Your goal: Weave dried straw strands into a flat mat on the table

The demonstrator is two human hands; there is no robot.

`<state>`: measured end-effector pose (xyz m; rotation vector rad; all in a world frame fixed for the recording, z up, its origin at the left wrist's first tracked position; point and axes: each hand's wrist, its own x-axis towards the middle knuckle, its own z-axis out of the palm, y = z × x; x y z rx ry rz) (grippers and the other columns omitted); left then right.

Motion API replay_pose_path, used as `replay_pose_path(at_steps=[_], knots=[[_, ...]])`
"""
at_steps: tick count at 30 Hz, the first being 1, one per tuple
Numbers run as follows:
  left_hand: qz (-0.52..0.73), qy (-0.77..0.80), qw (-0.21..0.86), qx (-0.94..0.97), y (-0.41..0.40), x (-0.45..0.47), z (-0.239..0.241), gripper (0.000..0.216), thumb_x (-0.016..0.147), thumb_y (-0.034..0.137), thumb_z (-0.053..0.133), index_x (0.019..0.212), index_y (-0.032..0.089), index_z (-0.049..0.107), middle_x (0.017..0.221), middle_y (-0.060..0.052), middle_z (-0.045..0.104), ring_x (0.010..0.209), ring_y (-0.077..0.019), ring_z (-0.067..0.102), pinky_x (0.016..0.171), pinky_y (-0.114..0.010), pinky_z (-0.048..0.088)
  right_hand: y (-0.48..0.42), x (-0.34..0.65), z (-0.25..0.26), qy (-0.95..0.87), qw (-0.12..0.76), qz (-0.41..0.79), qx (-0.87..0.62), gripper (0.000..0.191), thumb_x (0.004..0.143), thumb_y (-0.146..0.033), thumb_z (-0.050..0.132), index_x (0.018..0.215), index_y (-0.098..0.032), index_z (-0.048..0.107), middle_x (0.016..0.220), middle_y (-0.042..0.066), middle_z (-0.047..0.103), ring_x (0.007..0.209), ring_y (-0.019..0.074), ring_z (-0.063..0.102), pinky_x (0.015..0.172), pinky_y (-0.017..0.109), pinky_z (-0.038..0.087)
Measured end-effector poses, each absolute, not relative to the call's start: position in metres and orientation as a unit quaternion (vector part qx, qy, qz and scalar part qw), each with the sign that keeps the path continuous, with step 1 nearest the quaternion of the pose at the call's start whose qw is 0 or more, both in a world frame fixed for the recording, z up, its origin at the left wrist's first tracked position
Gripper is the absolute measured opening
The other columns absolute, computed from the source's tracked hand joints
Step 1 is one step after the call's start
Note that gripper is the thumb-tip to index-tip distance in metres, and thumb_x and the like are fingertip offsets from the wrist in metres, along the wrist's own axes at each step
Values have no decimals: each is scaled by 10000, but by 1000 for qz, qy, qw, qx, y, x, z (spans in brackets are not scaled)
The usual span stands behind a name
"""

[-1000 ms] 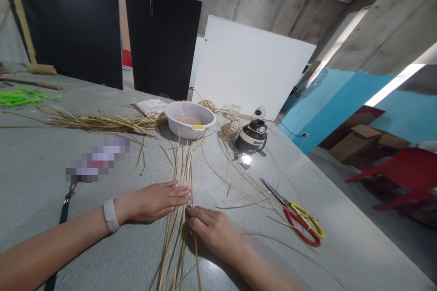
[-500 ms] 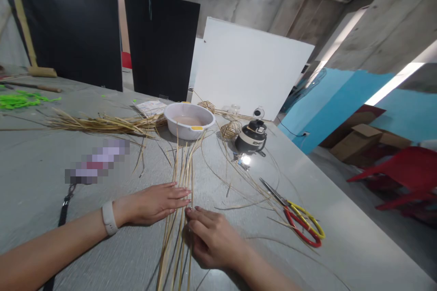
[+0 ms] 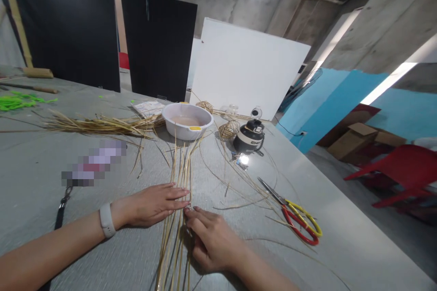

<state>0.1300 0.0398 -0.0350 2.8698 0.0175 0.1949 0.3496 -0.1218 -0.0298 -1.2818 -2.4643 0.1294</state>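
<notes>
A bundle of thin straw strips (image 3: 179,177) lies lengthwise on the grey table (image 3: 44,218), running from the white basin (image 3: 187,120) toward me. My left hand (image 3: 152,204), with a white wristband, lies flat with fingers stretched out, pressing the strips from the left. My right hand (image 3: 208,238) rests on the strips from the right, fingers bent and fingertips touching the straw beside the left fingertips. Whether the right fingers pinch a strip is hidden.
Red and yellow scissors (image 3: 293,216) lie to the right. A pile of loose straw (image 3: 99,123) is at the back left. Two woven straw balls (image 3: 228,129), a small black pot (image 3: 249,137) and white and black boards stand behind. A red chair (image 3: 403,170) is beyond the table edge.
My right hand has slid a little toward me along the strips and curled its fingers more. The left hand has stayed flat in place.
</notes>
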Motion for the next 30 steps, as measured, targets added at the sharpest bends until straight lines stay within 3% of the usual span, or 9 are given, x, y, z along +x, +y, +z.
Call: replay_pose_path(at_steps=[4,11,30], knots=[[76,-1,144,987,40,130,-36,545,1051,207,391,1567,354,296,1650,16,272,1495,-167,314,1258,-383,177,-122,348,-28,-867,164,57,-468,308,707,-183,533,1015,-189,539,1254,150,685,1069,281,684,948,402,553],[74,-1,172,982,39,133,-34,502,1080,272,343,1574,338,286,1586,22,410,1485,-152,333,1259,-372,162,-121,347,-29,-866,167,60,-467,327,698,-189,536,1025,-194,545,1226,143,691,1028,264,690,941,399,545],[74,-4,149,986,36,133,-27,550,1045,233,409,1575,313,287,1578,12,427,1481,-167,345,1255,-362,156,-120,345,-32,-851,233,76,-465,348,631,-154,524,974,-203,550,1188,113,712,914,252,691,871,374,559]])
